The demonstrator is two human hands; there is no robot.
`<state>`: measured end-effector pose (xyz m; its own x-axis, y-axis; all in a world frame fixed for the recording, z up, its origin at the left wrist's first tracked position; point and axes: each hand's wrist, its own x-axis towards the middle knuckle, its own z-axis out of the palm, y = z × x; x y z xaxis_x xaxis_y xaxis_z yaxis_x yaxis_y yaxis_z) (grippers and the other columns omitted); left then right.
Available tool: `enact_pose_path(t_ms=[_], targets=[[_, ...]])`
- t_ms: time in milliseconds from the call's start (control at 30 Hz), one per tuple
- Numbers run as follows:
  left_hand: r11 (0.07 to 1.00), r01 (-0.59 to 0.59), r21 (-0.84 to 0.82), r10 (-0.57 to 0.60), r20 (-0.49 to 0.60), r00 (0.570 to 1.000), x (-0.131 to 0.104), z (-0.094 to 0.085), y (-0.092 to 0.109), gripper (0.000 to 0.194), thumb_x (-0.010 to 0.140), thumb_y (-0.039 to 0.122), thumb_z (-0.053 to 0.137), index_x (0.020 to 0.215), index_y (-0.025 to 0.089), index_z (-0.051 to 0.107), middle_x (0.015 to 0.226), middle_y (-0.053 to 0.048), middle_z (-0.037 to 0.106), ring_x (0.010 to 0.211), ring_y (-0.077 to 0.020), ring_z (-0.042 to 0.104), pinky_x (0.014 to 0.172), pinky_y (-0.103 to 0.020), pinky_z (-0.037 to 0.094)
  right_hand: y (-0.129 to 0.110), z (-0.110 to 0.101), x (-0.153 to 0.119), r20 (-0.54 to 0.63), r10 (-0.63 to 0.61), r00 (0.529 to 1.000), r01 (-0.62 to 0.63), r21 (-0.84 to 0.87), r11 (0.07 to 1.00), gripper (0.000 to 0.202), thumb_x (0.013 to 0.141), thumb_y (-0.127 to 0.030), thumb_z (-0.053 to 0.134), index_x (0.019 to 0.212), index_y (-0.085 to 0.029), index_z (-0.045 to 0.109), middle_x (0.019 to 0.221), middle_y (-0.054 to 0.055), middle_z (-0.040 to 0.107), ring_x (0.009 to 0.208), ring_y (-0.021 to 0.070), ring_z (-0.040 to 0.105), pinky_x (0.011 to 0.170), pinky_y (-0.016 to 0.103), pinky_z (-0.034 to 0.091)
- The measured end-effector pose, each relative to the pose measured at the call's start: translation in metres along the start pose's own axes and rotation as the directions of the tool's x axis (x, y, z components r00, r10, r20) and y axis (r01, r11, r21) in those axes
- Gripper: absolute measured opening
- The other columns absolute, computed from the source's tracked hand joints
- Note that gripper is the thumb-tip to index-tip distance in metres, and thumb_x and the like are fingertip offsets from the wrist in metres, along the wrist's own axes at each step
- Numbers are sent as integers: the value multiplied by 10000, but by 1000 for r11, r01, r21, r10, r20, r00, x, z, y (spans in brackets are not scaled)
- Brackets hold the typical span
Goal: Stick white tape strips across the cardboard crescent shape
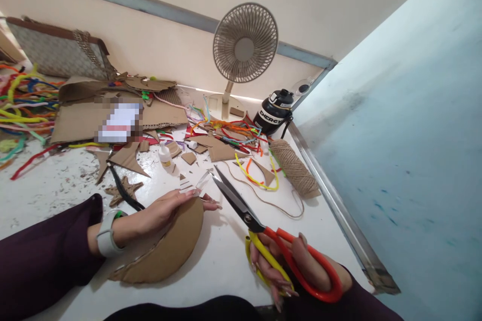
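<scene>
My left hand (175, 205), with a pale watch strap at the wrist, is closed on a curved, crescent-like piece of brown cardboard (169, 251). A clear strip, apparently tape (204, 180), sticks up at its fingertips. My right hand (286, 261) grips large scissors (246, 218) by their red and yellow handles. The blades point up and left, a little apart, and their tips are by the clear strip; I cannot tell whether they touch it. Beyond the left hand stands a small white glue bottle (164, 155).
A cardboard star (126, 190) and black-handled pliers (122, 188) lie left. Behind are a phone (120, 120), cardboard scraps (222, 150), pipe cleaners (26, 105) and a fan (244, 50). A twine roll (293, 168) and black bottle (273, 113) stand near the right edge.
</scene>
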<state>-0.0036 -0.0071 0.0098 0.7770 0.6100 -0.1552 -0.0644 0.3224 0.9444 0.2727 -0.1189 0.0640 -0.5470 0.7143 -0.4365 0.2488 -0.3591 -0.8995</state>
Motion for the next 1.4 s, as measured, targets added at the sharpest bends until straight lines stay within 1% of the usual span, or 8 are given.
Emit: enact_pose_path(t_ms=[200,400,467,633,733,900,1167,1400], targets=[[990,52,-127,-57,-33,998,0,-2,-8,461,966,436,379,1109,175,732,1207,-76,702,1218,-282,560,1091,-391,331,-14,-19,2,-291,23,956,-109,-283,953,662,841,-783,193,973,-237,543,740,44,529,590,177,486,603,340,487],[997,48,-62,-52,-52,997,1,-6,-12,477,962,451,385,1074,164,749,1181,-83,714,1194,-285,569,1090,-386,324,-3,-48,24,-765,46,642,-730,-592,343,527,843,-672,424,957,-171,542,807,137,662,761,331,640,642,396,437],[999,42,7,-42,-30,999,0,-6,-7,491,970,455,359,1091,176,746,1206,-70,703,1213,-278,552,1099,-373,307,2,-55,23,-788,17,616,-769,-596,232,507,868,-625,424,994,-156,571,883,174,677,821,367,658,643,411,453],[970,24,243,-31,26,999,-4,-6,6,510,995,449,286,1155,234,720,1291,-25,652,1245,-249,513,1109,-322,276,-8,-49,15,-508,-323,798,-471,-861,189,413,922,-411,467,1176,-106,581,1128,219,617,1060,367,601,833,489,504],[934,-9,358,-9,49,999,-6,-6,11,490,999,433,284,1171,261,710,1290,-6,649,1233,-240,515,1105,-317,283,-28,-32,33,-193,-554,810,-110,-978,180,445,955,-326,459,1361,-143,468,1315,194,540,1200,307,531,976,471,473],[924,-57,378,13,117,993,-7,-5,15,488,998,418,285,1176,253,707,1246,-21,670,1201,-242,531,1108,-330,288,-54,-25,81,166,-545,822,289,-946,148,481,927,-339,554,1365,-159,471,1410,173,480,1327,282,414,1082,497,369],[971,-27,238,4,98,995,-6,-8,18,446,982,416,346,1091,247,744,1065,-46,731,1088,-251,607,1043,-341,373,-63,-41,102,203,-498,843,452,-769,452,186,945,-299,550,1007,-167,666,903,49,686,880,154,608,889,337,455],[977,26,-213,-35,-38,999,-7,1,13,514,963,416,388,1442,228,396,817,-71,738,724,-255,689,717,-390,530,-61,-45,99,56,-614,787,401,-804,440,185,933,-315,570,910,-158,665,814,42,672,808,157,596,830,325,457]])
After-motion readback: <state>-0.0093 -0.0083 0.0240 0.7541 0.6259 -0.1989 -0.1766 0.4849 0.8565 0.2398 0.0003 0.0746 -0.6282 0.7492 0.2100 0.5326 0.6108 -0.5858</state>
